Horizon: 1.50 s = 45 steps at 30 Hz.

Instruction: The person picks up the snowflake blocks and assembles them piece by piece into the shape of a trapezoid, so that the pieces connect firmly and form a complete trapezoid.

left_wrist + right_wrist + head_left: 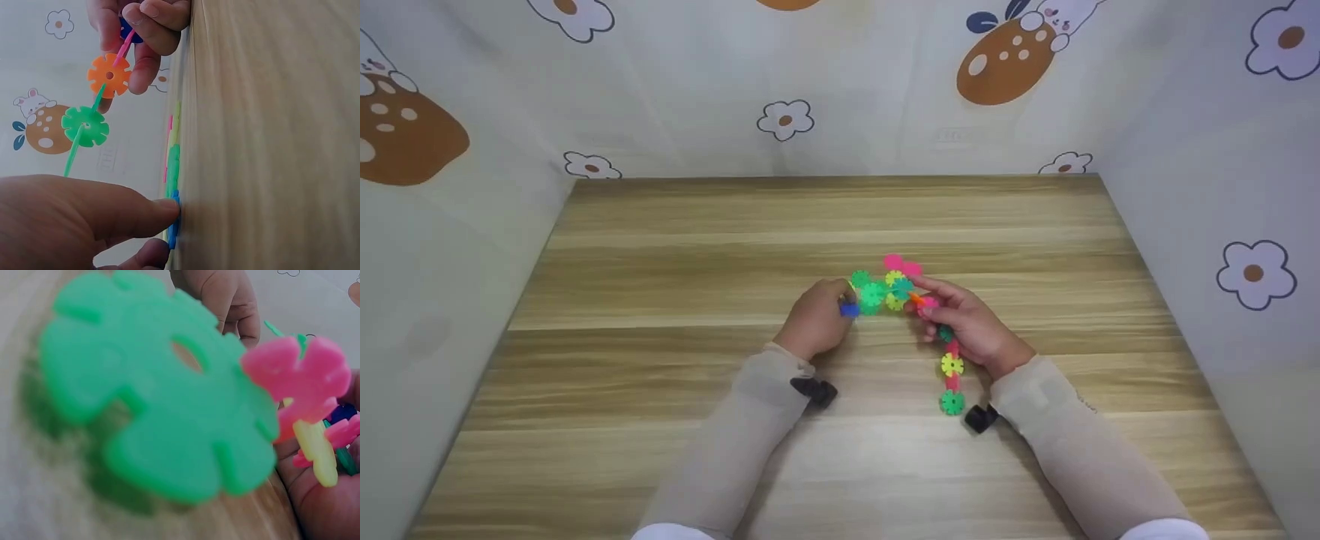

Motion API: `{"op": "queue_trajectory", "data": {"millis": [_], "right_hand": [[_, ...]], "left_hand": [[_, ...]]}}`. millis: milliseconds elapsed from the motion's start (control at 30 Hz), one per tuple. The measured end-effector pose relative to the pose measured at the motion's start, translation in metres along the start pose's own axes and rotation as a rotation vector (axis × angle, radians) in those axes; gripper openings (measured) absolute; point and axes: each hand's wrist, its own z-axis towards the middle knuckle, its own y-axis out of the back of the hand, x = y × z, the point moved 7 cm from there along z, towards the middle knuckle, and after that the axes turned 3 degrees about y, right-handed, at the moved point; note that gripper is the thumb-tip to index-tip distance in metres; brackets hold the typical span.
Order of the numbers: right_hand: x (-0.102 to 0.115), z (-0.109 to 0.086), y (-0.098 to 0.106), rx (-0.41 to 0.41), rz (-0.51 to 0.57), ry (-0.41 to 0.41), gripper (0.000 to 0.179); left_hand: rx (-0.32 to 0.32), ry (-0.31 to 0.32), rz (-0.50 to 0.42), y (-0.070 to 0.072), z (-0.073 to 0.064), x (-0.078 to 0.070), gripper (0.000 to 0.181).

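My left hand (814,321) is low over the table and pinches a blue notched plastic disc (174,228) between thumb and finger, near the tabletop. My right hand (973,328) holds a chain of interlocked notched discs; its fingers curl round the pink part (928,305). From that hand the chain hangs toward me, with a yellow disc (952,358) and a green end disc (952,409). Its other end reaches toward my left hand, through an orange disc (97,73) and a green disc (73,125). That green end disc (163,422) looms large in the right wrist view.
Loose-looking green, yellow and pink discs (893,262) lie on the wood-grain table (697,262) just beyond and between the hands. Whether some join together cannot be told. A patterned cloth wall (847,82) rises behind the table and at both sides.
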Motion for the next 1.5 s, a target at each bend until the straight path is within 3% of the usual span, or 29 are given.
{"op": "queue_trajectory", "data": {"millis": [333,633,1267,1367,1500], "right_hand": [[-0.0005,0.0002,0.0,-0.009,0.001,-0.003,0.053],[-0.0004,0.0001,0.0,-0.002,0.019,0.001,0.052],[-0.0008,0.0,-0.0006,0.006,0.055,-0.003,0.052],[-0.0009,0.0001,-0.0008,0.018,0.063,0.009,0.051],[-0.0016,0.0004,-0.0006,0.017,0.081,0.007,0.052]], "left_hand": [[0.05,0.056,0.033,-0.0029,-0.0018,0.0006,0.03],[0.042,0.063,0.039,-0.0009,-0.0027,0.0011,0.038],[0.049,0.13,-0.009,0.0,-0.0035,0.0042,0.025],[0.032,0.123,-0.063,0.0013,-0.0037,0.0048,0.014],[-0.015,0.098,-0.247,0.005,-0.0027,0.0052,0.007]]}}
